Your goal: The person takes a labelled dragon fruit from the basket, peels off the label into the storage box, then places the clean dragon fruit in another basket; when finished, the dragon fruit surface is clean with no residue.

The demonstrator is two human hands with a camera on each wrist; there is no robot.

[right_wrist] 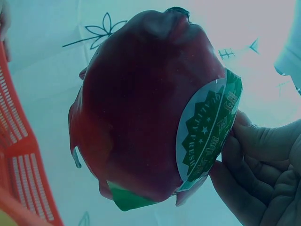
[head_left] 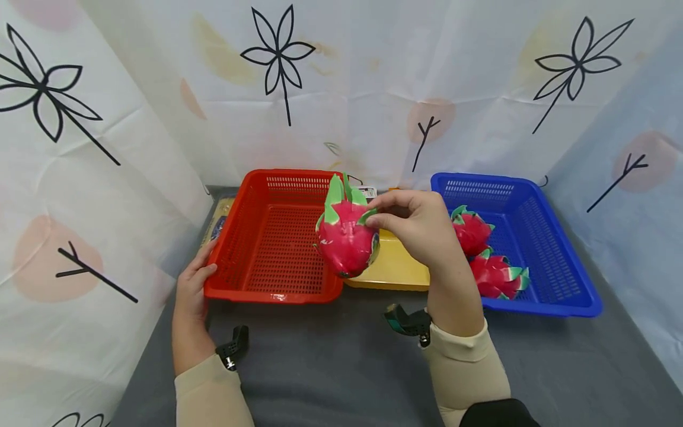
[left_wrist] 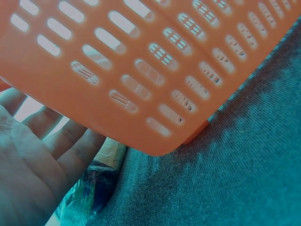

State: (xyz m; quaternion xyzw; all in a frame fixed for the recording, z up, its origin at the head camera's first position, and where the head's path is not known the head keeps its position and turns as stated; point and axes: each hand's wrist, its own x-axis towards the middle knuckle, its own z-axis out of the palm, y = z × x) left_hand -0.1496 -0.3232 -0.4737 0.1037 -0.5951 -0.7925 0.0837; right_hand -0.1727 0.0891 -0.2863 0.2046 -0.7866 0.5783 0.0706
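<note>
In the head view, my right hand [head_left: 418, 228] pinches a dragon fruit [head_left: 347, 240] by a green-tipped scale. The fruit hangs over the red basket's [head_left: 272, 296] right side, leaves up. A green-and-white "Quality Fresh" label [right_wrist: 209, 127] sits on its skin in the right wrist view, beside my fingers. My left hand [head_left: 194, 284] holds the left rim of the red basket; its fingers run beneath the rim in the left wrist view. Two more dragon fruits, one farther back [head_left: 472, 233] and one nearer [head_left: 498, 277], lie in the blue basket [head_left: 565, 308].
A yellow tray [head_left: 397, 267] stands between the two baskets, partly covered by the right hand and fruit. A plastic-wrapped package [head_left: 220, 214] lies left of the red basket. Patterned white cloth [head_left: 373, 71] hangs behind and on both sides of the grey tabletop [head_left: 325, 356].
</note>
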